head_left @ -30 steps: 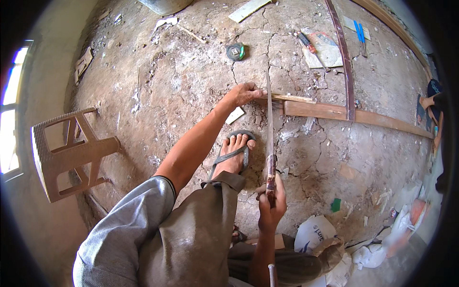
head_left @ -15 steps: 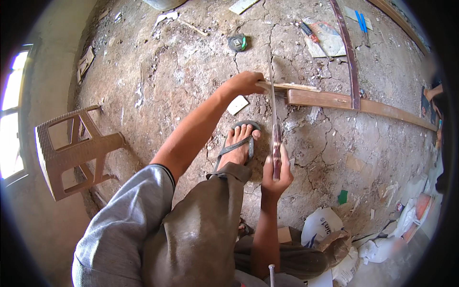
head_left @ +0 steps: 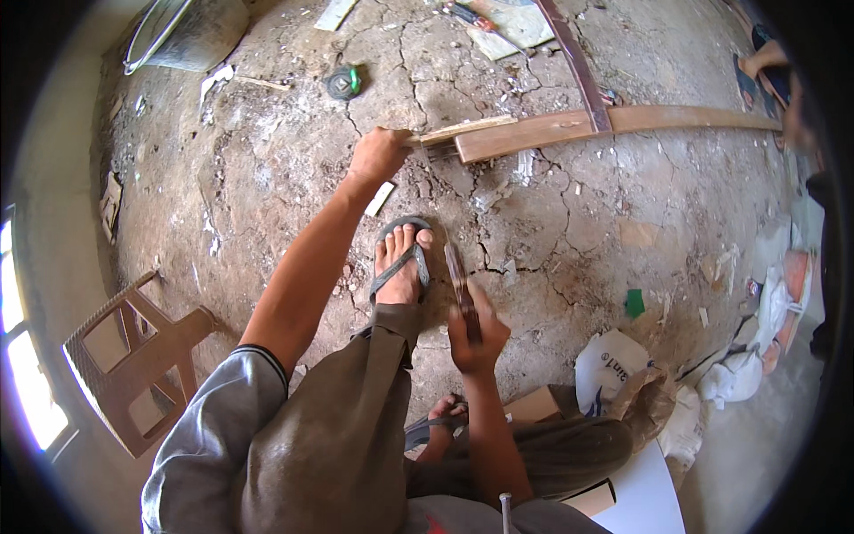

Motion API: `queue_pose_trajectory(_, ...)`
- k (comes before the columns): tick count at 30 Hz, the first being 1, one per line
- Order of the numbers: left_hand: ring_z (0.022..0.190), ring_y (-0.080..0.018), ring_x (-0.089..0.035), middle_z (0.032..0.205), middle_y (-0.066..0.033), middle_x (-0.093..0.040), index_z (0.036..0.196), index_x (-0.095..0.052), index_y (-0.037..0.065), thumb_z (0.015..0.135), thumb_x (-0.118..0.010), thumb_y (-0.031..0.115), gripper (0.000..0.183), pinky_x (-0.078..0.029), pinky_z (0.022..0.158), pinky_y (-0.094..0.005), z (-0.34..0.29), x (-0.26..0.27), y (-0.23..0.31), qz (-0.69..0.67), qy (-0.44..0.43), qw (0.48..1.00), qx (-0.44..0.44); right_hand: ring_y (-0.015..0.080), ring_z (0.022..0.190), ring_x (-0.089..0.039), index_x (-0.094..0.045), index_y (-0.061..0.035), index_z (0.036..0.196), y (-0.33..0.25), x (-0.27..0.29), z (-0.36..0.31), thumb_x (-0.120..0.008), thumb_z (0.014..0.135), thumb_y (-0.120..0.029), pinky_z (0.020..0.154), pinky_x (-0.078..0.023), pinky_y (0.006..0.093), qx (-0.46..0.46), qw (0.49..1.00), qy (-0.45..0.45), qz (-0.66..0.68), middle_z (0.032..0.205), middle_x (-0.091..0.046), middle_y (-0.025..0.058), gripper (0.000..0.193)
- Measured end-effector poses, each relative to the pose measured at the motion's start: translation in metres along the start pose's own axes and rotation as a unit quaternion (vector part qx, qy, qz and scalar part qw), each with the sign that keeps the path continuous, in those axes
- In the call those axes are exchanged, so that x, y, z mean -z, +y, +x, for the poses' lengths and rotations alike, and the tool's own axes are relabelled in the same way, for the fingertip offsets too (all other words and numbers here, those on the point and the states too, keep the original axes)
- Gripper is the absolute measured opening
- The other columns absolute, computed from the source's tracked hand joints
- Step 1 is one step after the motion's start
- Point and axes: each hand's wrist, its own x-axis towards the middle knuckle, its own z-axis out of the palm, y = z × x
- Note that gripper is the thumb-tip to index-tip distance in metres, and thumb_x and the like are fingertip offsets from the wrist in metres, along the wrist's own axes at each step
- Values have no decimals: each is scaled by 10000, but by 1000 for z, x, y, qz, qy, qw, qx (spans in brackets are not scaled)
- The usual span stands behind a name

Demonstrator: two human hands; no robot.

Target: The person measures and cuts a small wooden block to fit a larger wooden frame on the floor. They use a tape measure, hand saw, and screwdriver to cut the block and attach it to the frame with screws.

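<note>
My left hand [head_left: 381,153] is closed around the left end of a thin, pale wooden strip [head_left: 467,130]. The strip lies along the end of a brown wooden beam [head_left: 525,134] on the ground. Lower and to the right, my right hand [head_left: 478,331] grips the brown handle of a long-bladed hand tool [head_left: 457,274]. Its thin blade points up toward the strip by my left hand. Seen edge-on and faint, it does not show whether it is a saw or a knife. My sandalled foot [head_left: 398,264] rests between my hands.
A dark wooden bar [head_left: 574,67] crosses the beam. A tape measure [head_left: 342,83], a screwdriver [head_left: 471,16] and a bucket [head_left: 200,36] are farther off. At left is a brown stool [head_left: 138,365]; white bags [head_left: 609,365] lie at right. Another person's foot [head_left: 767,60] shows far right.
My right hand has drawn back and left with the bladed tool, which now tilts left. My left hand still holds the strip. The whole view has shifted, bringing the bucket further in.
</note>
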Motion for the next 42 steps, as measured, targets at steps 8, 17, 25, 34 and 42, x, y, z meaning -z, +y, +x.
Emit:
queue_pose_trajectory(8,802,-399,-737,831,-183,-738,1022,-748,150,903,-743,255,159,-595,729,-517,-2,-2,-1,2,3,1000,0,258,972,-783,-621,33,1379,14,-16,14,-668,951,-59,806,-608,338,-99,994,-43,-28,1111,-765,219,440)
queue_pose_trajectory(17,791,-396,-739,826,-178,-741,1002,-747,147,892,-767,243,148,-602,723,-507,-3,-3,0,-5,13,1000,0,179,905,-749,-650,53,1338,19,-17,17,-716,953,-116,815,-582,310,-135,990,-46,-3,1038,-783,184,426)
queue_pose_trajectory(25,828,-401,-733,872,-174,-746,1024,-748,146,913,-739,268,165,-589,739,-515,-4,0,3,15,-22,999,34,225,967,-761,-642,60,1337,12,-13,-3,-697,963,-116,824,-593,345,16,999,41,-4,1121,-767,225,417)
queue_pose_trajectory(34,809,-378,-740,827,-158,-740,954,-738,146,895,-692,202,94,-594,710,-508,-4,-1,2,7,-4,1000,15,234,981,-735,-629,89,1343,24,-14,-8,-672,995,-157,876,-577,355,-3,1000,-11,-23,1175,-753,207,428)
queue_pose_trajectory(42,831,-370,-743,847,-136,-747,957,-742,166,886,-705,227,100,-599,724,-498,-1,-1,6,21,-16,999,29,135,876,-661,-601,83,1383,23,-40,29,-632,1003,-58,779,-552,296,-81,997,-6,19,1047,-730,112,407)
